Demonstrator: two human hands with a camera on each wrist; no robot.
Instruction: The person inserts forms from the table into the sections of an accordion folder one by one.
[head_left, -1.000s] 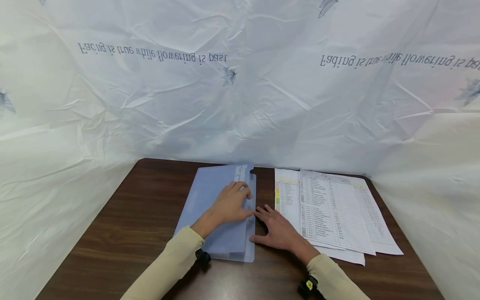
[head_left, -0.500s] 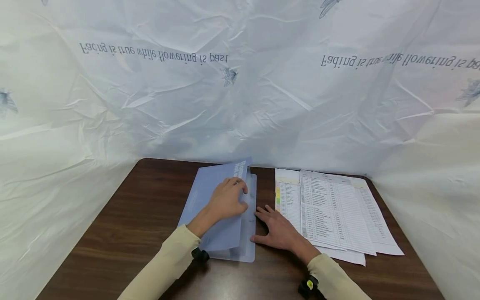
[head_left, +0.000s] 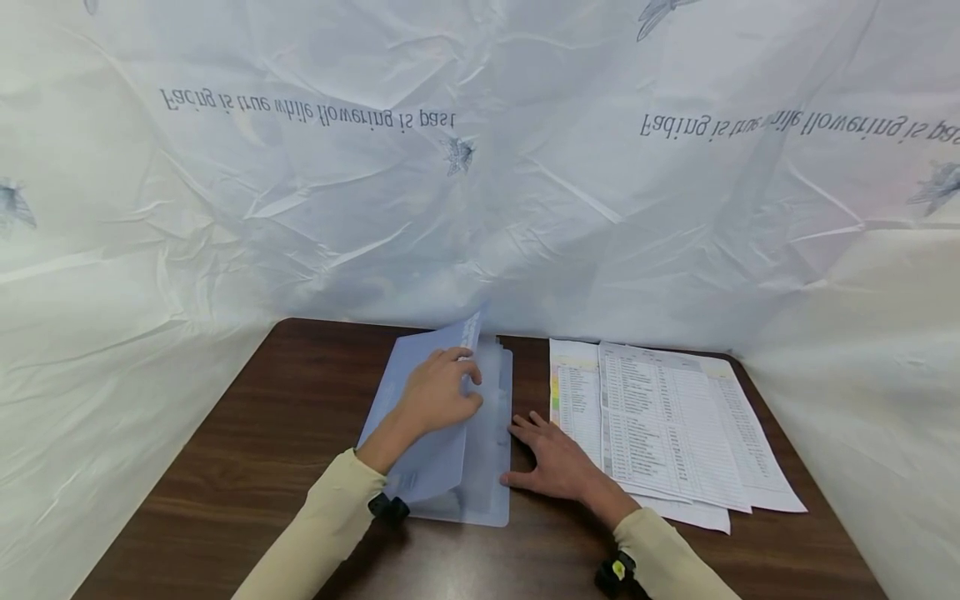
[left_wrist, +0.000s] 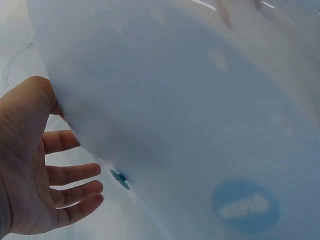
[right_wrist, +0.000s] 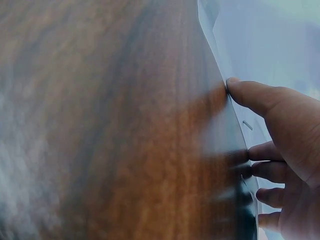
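Observation:
A translucent blue plastic folder lies on the brown wood-grain table, its front cover raised along the right edge. My left hand pinches that edge between thumb and fingers. In the left wrist view the cover spreads broadly beside the left hand, whose other fingers extend past a small dark fastener. Clear inner sheets show beneath the cover. Just right of the folder, my right hand rests on the table with fingers spread; the right wrist view shows its fingertips touching the tabletop.
Several overlapping printed sheets with tables lie at the right, close to my right hand. A white plastic sheet printed with lettering hangs behind the table and along both sides. The table's far edge is just beyond the folder.
My left hand has moved left, lifting the folder's cover further up and over, so more of the inner sheets shows. The right hand has stayed in place.

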